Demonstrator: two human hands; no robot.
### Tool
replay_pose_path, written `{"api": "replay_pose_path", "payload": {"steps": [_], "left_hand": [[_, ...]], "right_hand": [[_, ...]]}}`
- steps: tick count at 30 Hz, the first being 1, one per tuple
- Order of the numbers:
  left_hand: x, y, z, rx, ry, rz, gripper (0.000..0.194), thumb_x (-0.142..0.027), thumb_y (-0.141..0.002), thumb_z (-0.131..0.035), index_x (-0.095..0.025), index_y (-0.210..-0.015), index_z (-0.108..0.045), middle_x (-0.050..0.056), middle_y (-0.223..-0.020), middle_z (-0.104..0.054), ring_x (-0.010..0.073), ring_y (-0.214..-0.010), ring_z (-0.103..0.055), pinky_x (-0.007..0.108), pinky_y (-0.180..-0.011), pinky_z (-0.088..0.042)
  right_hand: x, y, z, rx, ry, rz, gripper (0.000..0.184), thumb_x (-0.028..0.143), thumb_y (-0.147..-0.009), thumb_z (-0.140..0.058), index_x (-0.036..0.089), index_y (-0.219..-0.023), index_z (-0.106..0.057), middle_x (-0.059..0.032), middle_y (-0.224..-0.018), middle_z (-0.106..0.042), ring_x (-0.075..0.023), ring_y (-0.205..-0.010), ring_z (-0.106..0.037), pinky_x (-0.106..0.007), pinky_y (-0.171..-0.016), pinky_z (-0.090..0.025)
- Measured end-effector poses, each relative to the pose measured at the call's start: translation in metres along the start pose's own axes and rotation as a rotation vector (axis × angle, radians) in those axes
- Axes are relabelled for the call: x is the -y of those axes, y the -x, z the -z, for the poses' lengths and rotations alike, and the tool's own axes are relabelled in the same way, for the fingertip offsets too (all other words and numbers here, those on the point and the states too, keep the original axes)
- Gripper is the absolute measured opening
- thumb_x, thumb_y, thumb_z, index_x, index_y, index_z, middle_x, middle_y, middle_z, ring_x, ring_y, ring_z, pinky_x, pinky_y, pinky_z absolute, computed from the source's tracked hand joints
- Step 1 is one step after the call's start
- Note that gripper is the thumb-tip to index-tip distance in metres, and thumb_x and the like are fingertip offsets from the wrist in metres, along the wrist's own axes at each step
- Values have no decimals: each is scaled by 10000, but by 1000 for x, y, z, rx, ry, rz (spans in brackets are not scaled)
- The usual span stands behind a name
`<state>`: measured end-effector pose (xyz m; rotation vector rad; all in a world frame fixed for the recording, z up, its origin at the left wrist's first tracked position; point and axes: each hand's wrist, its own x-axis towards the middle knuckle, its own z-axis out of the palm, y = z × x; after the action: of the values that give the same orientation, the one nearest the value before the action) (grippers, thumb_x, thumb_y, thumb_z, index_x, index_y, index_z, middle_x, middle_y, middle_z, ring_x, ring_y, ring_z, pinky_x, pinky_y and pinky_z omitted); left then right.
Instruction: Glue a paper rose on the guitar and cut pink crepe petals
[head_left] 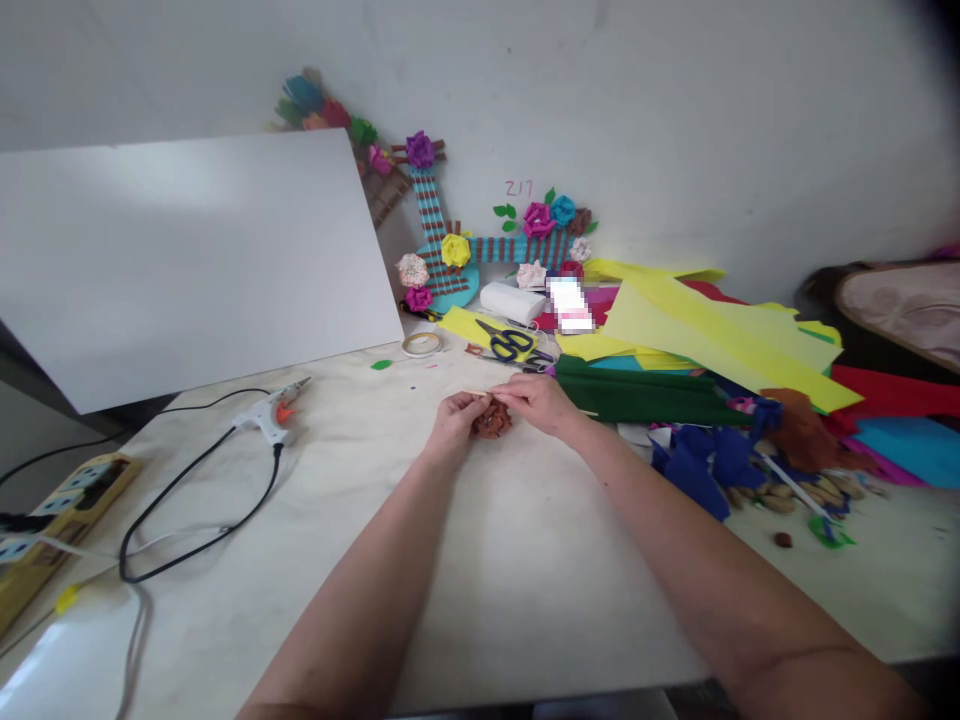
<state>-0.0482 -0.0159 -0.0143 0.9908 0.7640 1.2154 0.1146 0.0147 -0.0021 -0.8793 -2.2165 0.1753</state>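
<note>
Fingers of my left hand [454,422] are closed on a brown flower [492,422] with curled petals, like the craft-foam or felt flowers behind it. My right hand [541,402] meets it at the flower's upper edge, thumb and fingers pinched together. A thin pale stick [591,413] sticks out behind my right hand, and a similar pale tip shows by the left fingertips. The fingers hide the stick's middle and part of the petals. Just beyond my hands lie dark-handled scissors [510,345].
A glue gun [270,415] with its looped cord lies left, near a power strip [67,505]. A white board [202,270] leans at the back beside flower-decorated guitars [442,285]. Coloured sheets [697,330], blue scraps [690,465] and a tape roll [422,345] lie about.
</note>
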Motion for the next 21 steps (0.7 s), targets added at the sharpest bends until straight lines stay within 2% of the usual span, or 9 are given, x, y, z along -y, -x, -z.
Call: {"api": "replay_pose_path", "payload": {"steps": [11,21], "left_hand": [[0,-2,1,12,11,51,310,-354,-546,-783,-95,-661,-659,63,-610,-644,137,-527,-576,262,-543,-449],[2,-4,6,81,36,57,289,-350,-589,-760,-91,-678,-667,96,-648,-663,185,-555,-614,313,-560,-483]], "right_hand": [[2,4,2,-43,151,53,253,259,-872,-478,211,-937,-717,-40,-790,-666,-128,-716,-605,-211,-612,-414],[5,0,5,-14,-29,-52,184,204,-799,-567,217,-855,-741,-22,-759,-689,-125,-707,-622,-206,-594,-425]]}}
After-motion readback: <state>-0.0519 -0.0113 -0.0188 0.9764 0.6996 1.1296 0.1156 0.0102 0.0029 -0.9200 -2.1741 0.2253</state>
